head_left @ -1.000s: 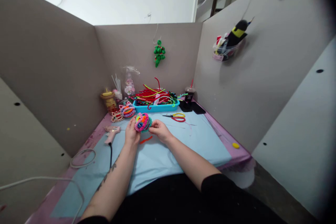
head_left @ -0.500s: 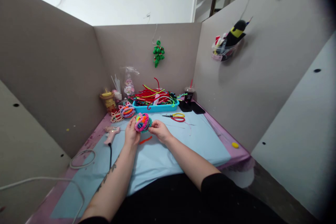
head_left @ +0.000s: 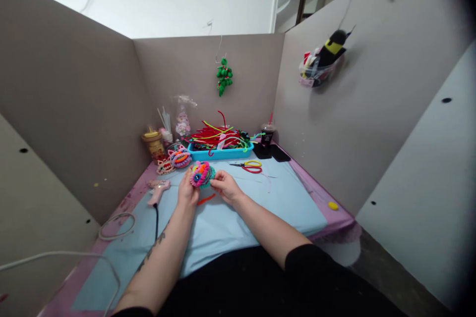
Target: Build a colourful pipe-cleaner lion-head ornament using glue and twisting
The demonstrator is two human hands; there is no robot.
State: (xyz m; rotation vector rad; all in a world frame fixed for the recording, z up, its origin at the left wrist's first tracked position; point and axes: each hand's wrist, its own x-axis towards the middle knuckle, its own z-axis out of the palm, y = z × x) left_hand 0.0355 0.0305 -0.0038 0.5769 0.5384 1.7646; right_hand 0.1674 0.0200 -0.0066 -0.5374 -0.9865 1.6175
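Note:
A round, fuzzy pipe-cleaner craft (head_left: 201,174) in pink, orange, blue and teal is held upright over the light blue mat (head_left: 260,208). My left hand (head_left: 187,192) grips its left side with closed fingers. My right hand (head_left: 225,186) pinches its right edge. A short orange pipe-cleaner piece (head_left: 206,199) lies on the mat just below the hands.
A blue tray (head_left: 221,151) heaped with pipe cleaners stands behind, with yellow-and-red scissors (head_left: 250,165) to its right. A finished cat-faced craft (head_left: 180,156) and a pink glue gun (head_left: 158,190) lie to the left. Grey partition walls close in three sides; a phone (head_left: 280,153) lies at the back right.
The craft has turned and tipped slightly in my fingers. Both hands stay in nearly the same place.

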